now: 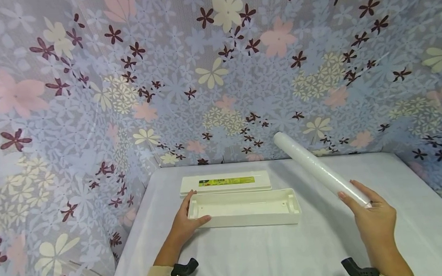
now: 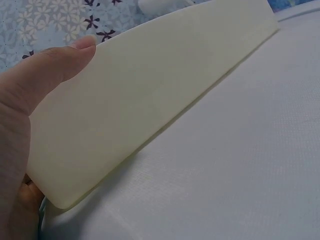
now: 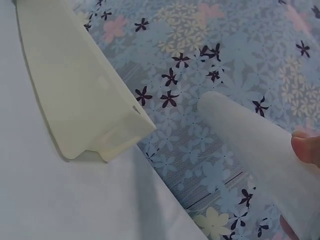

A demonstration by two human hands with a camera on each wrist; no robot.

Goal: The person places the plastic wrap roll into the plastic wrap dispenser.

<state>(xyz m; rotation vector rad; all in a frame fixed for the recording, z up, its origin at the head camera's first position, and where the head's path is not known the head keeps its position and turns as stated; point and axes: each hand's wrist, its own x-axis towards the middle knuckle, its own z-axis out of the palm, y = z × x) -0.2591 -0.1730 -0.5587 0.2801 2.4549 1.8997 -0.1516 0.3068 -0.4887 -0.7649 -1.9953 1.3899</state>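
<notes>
A long cream plastic box (image 1: 246, 220) without its cover lies on the table, its hollow facing up. My left hand (image 1: 186, 219) grips the box's left end, the thumb over the front wall, as the left wrist view also shows with the thumb (image 2: 55, 65) on the box wall (image 2: 135, 95). My right hand (image 1: 374, 217) holds a roll of clear plastic film (image 1: 319, 167) by its near end. The roll slants up and left, raised above the table to the right of the box. In the right wrist view the roll (image 3: 260, 150) is apart from the box (image 3: 75, 85).
Behind the box lies its long cream lid (image 1: 224, 187) with a yellow-green label. The white table (image 1: 252, 255) ends at the back against a flowered cloth (image 1: 217, 91), which also hangs at both sides. A black wrist strap mount (image 1: 184, 269) sits on each forearm.
</notes>
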